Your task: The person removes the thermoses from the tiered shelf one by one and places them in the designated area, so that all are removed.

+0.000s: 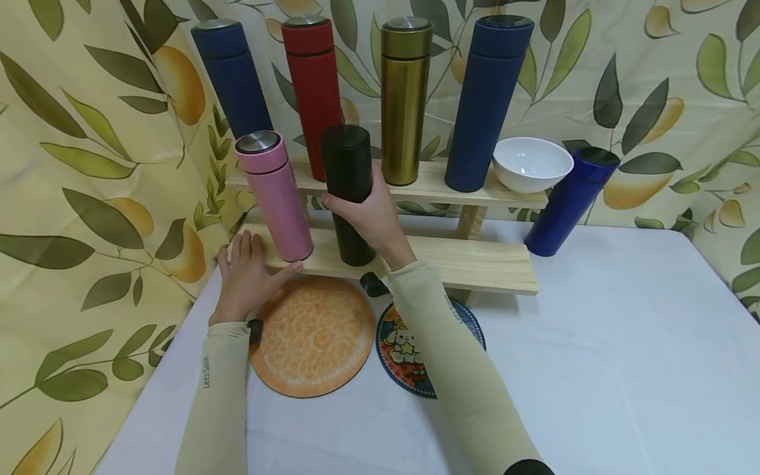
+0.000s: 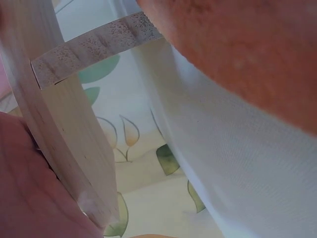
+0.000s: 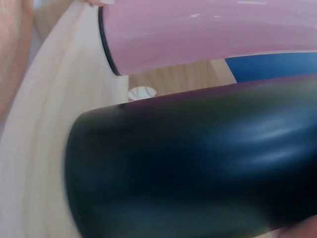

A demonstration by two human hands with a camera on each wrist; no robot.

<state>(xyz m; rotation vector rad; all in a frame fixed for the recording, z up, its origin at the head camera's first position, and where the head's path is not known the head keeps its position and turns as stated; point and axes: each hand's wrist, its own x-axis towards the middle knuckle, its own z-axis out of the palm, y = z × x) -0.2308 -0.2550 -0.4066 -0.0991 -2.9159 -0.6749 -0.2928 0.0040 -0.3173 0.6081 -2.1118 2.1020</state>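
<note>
My right hand grips a black thermos bottle around its middle, with the thumb across its front. The bottle stands over the lower shelf of a wooden rack, its base close to the wood in the right wrist view. To its left, a pink thermos bottle with a silver lid stands on the same shelf. My left hand rests at the shelf's left end, fingers spread and thumb reaching along the front edge to near the pink bottle's base. In the left wrist view, the rack's wood shows beside the hand.
On the upper shelf stand blue, red, gold and another blue bottle, plus a white bowl. A dark blue bottle stands right of the rack. An orange round mat and a cartoon mat lie in front.
</note>
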